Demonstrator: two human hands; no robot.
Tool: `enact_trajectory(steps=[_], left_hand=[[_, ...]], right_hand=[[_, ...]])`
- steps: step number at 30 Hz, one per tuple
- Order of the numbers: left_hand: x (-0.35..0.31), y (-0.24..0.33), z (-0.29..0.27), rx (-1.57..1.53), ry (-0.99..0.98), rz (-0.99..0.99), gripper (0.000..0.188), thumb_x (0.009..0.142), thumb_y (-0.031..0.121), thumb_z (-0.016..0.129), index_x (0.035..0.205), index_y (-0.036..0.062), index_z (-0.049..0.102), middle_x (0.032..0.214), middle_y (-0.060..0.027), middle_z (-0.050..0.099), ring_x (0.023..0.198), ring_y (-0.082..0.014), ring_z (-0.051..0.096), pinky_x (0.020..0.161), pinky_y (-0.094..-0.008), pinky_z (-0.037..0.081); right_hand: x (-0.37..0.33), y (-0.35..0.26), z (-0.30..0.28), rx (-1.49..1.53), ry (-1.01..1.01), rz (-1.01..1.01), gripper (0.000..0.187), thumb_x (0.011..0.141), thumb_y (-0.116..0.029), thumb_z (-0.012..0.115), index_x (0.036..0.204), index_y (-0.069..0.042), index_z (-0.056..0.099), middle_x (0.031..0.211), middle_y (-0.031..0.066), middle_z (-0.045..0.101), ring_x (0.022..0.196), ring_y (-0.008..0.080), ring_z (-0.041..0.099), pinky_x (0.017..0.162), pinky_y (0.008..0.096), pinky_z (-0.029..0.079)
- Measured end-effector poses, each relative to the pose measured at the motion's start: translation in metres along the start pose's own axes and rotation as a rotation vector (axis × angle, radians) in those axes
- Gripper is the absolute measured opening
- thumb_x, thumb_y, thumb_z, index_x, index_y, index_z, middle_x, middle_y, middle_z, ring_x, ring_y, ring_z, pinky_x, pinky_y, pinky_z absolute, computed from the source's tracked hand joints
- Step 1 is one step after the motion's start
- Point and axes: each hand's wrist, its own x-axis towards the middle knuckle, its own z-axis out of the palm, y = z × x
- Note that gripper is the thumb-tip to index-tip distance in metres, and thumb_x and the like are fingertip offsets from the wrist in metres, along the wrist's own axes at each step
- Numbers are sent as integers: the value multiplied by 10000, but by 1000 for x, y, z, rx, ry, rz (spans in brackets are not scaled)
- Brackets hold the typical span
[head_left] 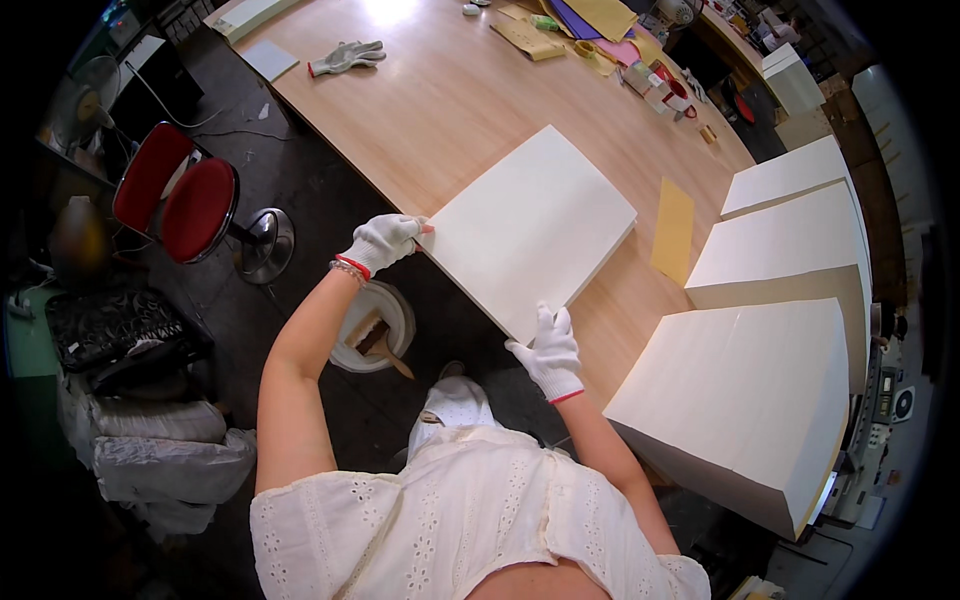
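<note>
A flat white stack of sheets (pixel 530 225) lies at an angle on the wooden table, its near edge at the table's front edge. My left hand (pixel 385 240), in a white knitted glove with a red cuff, is closed on the stack's left corner, with bare fingertips showing. At the near right corner rests my right hand (pixel 550 355), gloved alike, its fingers stretched out and thumb apart, touching the stack's edge. Whether its fingertips press on the sheets cannot be made out.
Tall white paper stacks (pixel 740 390) line the table's right side. A yellow-brown card (pixel 673 230) lies beside my sheets. Farther off are a loose glove (pixel 347 58) and tape rolls (pixel 676 95). Below my left arm stands a white bucket (pixel 400 310) with a brush (pixel 385 350). A red chair (pixel 200 210) stands left.
</note>
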Motion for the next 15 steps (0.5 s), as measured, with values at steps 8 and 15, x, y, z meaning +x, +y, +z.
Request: enact_trajectory(steps=[8, 15], left_hand=[[0, 16, -8, 88, -39, -32, 308, 832, 17, 576, 1095, 108, 708, 919, -90, 711, 776, -225, 688, 680, -305, 549], [-2, -4, -4, 194, 15, 182, 222, 905, 86, 537, 1055, 94, 700, 890, -71, 714, 742, -192, 686, 664, -282, 540]], right_hand=[[-2, 7, 10, -11, 72, -75, 913, 673, -428, 834, 1391, -83, 387, 1346, 242, 383, 1156, 411, 514, 911, 454, 495], [-4, 7, 16, 2, 130, -137, 897, 682, -433, 824, 1371, -53, 393, 1327, 258, 398, 1119, 410, 534, 884, 449, 505]])
